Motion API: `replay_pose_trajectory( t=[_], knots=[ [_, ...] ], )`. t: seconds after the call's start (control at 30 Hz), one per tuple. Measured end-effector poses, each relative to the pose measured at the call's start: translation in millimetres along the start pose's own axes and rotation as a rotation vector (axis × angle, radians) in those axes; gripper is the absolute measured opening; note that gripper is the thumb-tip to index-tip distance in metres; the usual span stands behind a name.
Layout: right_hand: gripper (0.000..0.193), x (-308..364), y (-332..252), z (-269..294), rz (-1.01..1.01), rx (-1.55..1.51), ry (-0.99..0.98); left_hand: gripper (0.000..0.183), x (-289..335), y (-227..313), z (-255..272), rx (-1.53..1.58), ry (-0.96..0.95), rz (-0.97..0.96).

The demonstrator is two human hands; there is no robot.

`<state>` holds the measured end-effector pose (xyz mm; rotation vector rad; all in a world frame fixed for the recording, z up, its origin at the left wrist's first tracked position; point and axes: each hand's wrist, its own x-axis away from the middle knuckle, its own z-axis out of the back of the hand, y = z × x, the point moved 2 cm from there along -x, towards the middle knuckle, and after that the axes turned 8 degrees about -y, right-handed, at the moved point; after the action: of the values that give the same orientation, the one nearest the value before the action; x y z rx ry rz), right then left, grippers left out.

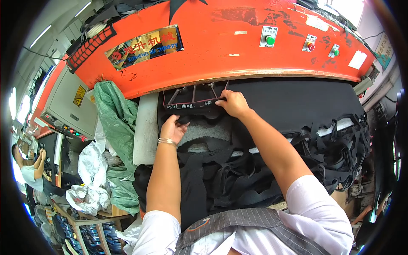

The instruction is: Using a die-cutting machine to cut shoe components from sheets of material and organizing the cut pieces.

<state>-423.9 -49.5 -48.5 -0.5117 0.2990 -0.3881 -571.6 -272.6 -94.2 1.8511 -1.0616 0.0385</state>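
Cutting frame held at the worktop's far edge

In the head view, the right hand (235, 103) pinched the right end of the cutting frame (187, 105), which lay by the far edge of the worktop (145, 140), left of its middle, under the red press (204, 78). The left hand (173, 129) was half curled before it; whether it gripped anything, I could not tell. The step seemed positioning; the next move probably called for aligning, then withdrawing hands. A wooden rack (100, 221) contained blue pieces (89, 236); the contents of the green sack (112, 110) were hidden.
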Motion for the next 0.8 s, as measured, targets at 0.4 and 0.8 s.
replay_pose_trajectory(
  t=[0.4,0.8],
  knots=[
    [0.027,26.3,-0.2,-23.3,0.158,0.147,0.195,0.030,1.0,26.3,35.4,-1.417,0.399,-0.713],
    [0.026,26.7,27.5,-17.5,0.211,0.111,0.051,0.024,-22.6,22.9,36.5,-1.419,0.344,-0.798]
  ],
)
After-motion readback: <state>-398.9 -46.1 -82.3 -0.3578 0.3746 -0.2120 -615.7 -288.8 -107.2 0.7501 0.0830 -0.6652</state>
